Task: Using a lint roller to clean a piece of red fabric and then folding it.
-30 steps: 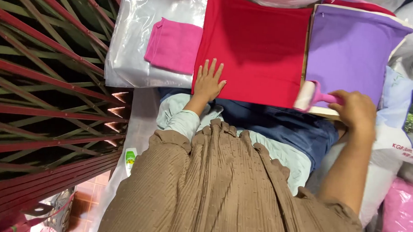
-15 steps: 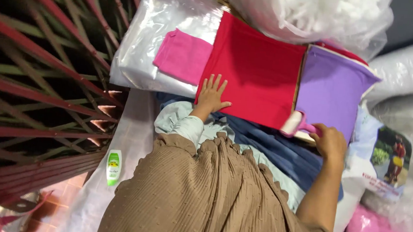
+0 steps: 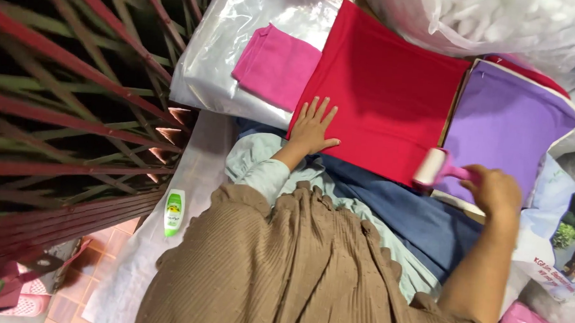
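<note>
Head view: right hand point(image 3: 499, 192) closing around pink-handled lint roller point(image 3: 435, 168), roller head touching near edge of flat red cloth point(image 3: 383, 94), long axis pointing leftward toward left hand point(image 3: 312, 127). Left hand lying open, pressing smooth cloth's near-left corner. Purple cloth point(image 3: 506, 124) lying just beside.

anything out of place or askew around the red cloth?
Nothing looks damaged or spilled. The red cloth lies flat under the left hand; the right hand holds a lint roller at its lower edge. One oddity: a small green and white bottle lies on its side on the white sheet, apart from the work.
</note>
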